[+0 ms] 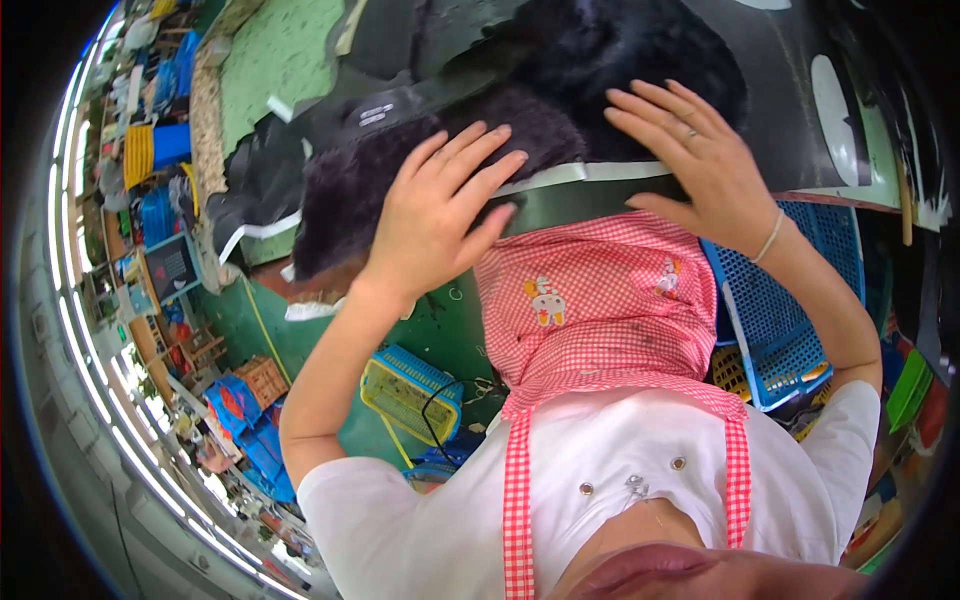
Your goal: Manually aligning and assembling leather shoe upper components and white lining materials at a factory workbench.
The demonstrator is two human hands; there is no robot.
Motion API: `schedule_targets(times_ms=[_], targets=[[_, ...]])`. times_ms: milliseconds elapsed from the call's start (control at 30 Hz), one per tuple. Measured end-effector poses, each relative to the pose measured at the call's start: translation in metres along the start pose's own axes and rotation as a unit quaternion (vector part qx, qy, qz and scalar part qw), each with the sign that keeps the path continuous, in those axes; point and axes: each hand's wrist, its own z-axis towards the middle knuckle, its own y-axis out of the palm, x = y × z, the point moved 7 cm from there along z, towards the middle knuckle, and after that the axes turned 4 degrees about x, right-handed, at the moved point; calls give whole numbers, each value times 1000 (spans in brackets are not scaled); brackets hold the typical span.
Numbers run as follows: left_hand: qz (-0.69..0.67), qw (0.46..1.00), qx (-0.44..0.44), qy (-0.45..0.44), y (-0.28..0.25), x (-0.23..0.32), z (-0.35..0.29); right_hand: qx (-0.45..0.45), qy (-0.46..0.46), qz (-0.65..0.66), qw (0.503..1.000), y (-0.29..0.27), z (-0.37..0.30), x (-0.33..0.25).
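Dark purple-black furry material (345, 195) lies across the work table in front of me, with a deeper black furry piece (630, 70) beyond it. My left hand (440, 205) rests palm down on or just over the nearer fur, fingers stretched and thumb apart. At the right, my right hand (700, 165) lies flat with spread fingers, the fingertips by the edge of the black fur. Neither hand grips anything. A white strip (560, 176) runs along the near edge of the material. Smooth black sheet pieces (262, 155) lie at the left, partly beside the fur.
Below the table's right side stands a blue perforated crate (790, 300). A yellow basket (405, 400) sits on the green floor (350, 330) at lower left. The table's pale green top (280, 60) shows at far left. Further left are crowded blue and yellow goods (165, 145).
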Motion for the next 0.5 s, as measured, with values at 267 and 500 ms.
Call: schedule_targets(times_ms=[267, 500], targets=[[209, 971, -111, -23, -27, -33, -16, 96, -65, 45, 992, 24, 43, -40], [177, 981, -70, -29, -91, -50, -7, 182, -73, 29, 980, -11, 78, -23]])
